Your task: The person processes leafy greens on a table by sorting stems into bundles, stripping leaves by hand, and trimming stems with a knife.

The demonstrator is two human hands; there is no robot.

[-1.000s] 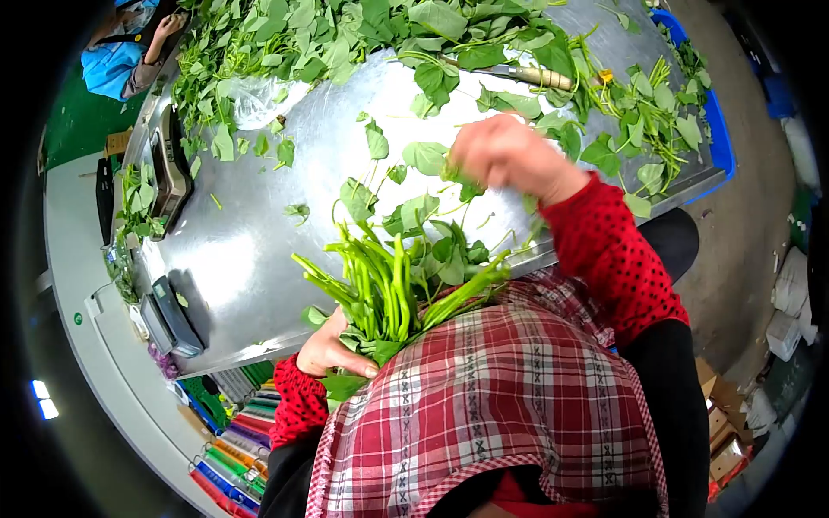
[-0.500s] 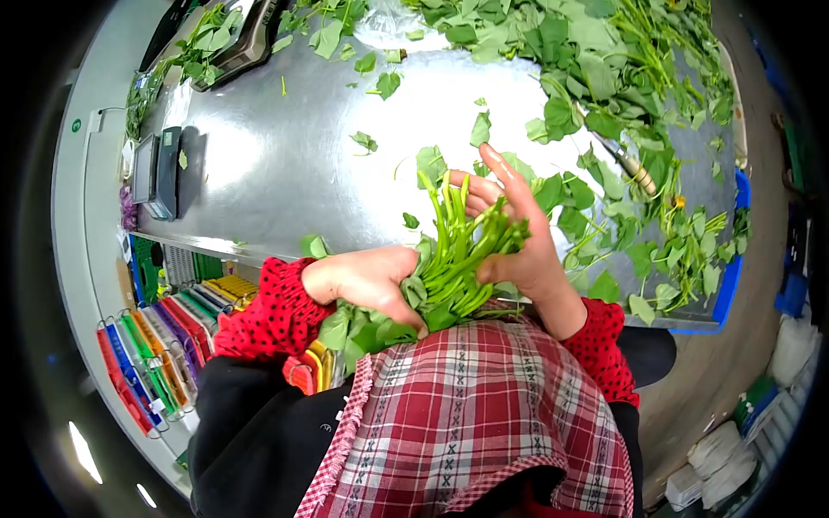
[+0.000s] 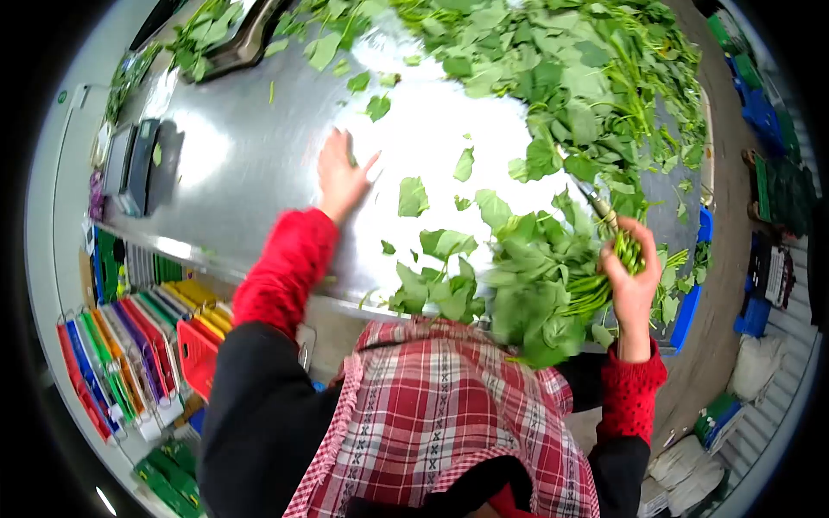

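Note:
My right hand (image 3: 635, 276) is wrapped around the stems of a bunch of leafy greens (image 3: 540, 289). The leaves point left, over the front edge of the metal table (image 3: 259, 164), and look smeared by motion. Just beyond that hand lies a knife (image 3: 598, 200), its light handle close to my fingers and its blade partly under leaves. My left hand (image 3: 341, 173) is empty, fingers apart, over the bare metal; whether it touches the surface I cannot tell. Loose leaves (image 3: 413, 197) are scattered between the two hands.
A large heap of greens (image 3: 579, 78) covers the table's far right. A small dark display device (image 3: 134, 168) stands at the left edge, with a scale (image 3: 242, 43) behind it. Below the table at left hang colourful folders (image 3: 121, 354). A blue crate edge (image 3: 691, 293) shows at right.
The bunch, earlier between both hands in front of the apron, has swung right in my right hand. My left hand has let go and reached forward and left over the table.

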